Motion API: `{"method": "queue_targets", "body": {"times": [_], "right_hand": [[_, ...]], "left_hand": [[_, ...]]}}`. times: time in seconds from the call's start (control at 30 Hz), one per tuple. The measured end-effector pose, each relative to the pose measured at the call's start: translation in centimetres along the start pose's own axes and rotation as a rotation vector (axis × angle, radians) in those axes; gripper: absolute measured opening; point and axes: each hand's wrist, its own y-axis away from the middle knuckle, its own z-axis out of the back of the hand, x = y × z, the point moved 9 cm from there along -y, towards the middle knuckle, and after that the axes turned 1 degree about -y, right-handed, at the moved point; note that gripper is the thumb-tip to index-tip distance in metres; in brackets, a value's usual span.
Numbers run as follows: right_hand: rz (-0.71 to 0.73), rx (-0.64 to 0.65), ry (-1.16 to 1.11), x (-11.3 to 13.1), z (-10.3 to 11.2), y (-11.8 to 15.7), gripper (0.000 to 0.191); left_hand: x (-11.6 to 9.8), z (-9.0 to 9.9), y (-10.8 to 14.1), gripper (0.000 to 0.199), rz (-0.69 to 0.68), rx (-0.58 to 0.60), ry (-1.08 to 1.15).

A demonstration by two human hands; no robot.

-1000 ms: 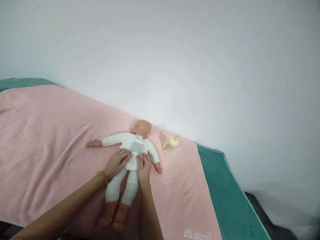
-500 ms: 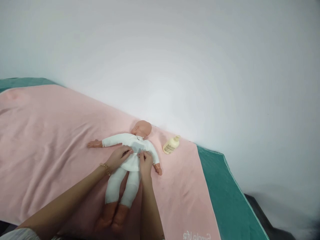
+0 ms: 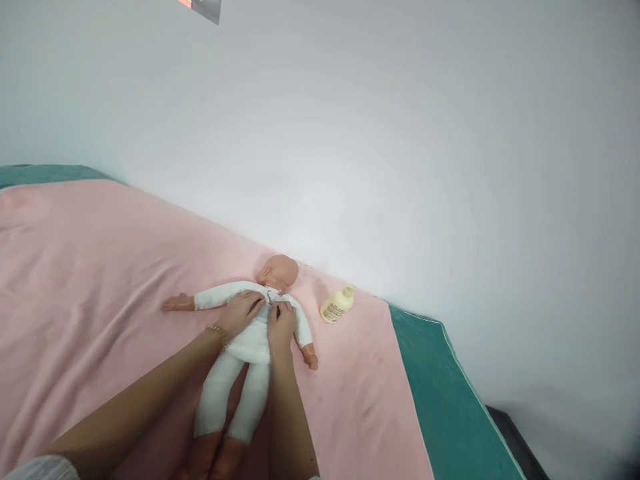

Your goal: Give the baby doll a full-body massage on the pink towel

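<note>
A baby doll in a white long-sleeved top and white leggings lies on its back, its head turned aside. My left hand rests on the chest, fingers bent and pinched at the front of the white top. Close beside it, my right hand is closed at the other side of the chest, just below the neckline. A thin dark line, perhaps a cord, shows at the collar between the hands. My fingers and wrists hide part of the chest.
Right of the doll, a pale yellow pump bottle leans on the pink blanket. Green cloth shows beyond the blanket's right edge. A white wall rises directly behind the doll's head. The blanket has folds at left.
Both hands have moved up the doll's chest toward the neckline, covering much of the grey patch seen before. The view has tilted up slightly, so the doll and bottle appear lower.
</note>
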Motion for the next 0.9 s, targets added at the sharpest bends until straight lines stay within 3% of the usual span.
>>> {"method": "queue_targets", "body": {"times": [0.3, 0.6, 0.9], "right_hand": [[0.047, -0.046, -0.005, 0.5, -0.2, 0.9, 0.024], [0.031, 0.030, 0.041, 0.5, -0.7, 0.5, 0.027], [0.043, 0.006, 0.006, 0.4, -0.5, 0.8, 0.033]], "left_hand": [[0.3, -0.7, 0.8, 0.032, -0.031, 0.000, -0.045], [0.2, -0.8, 0.8, 0.031, -0.010, 0.020, -0.094], [0.5, -1.0, 1.2, 0.036, 0.001, -0.003, -0.122]]}}
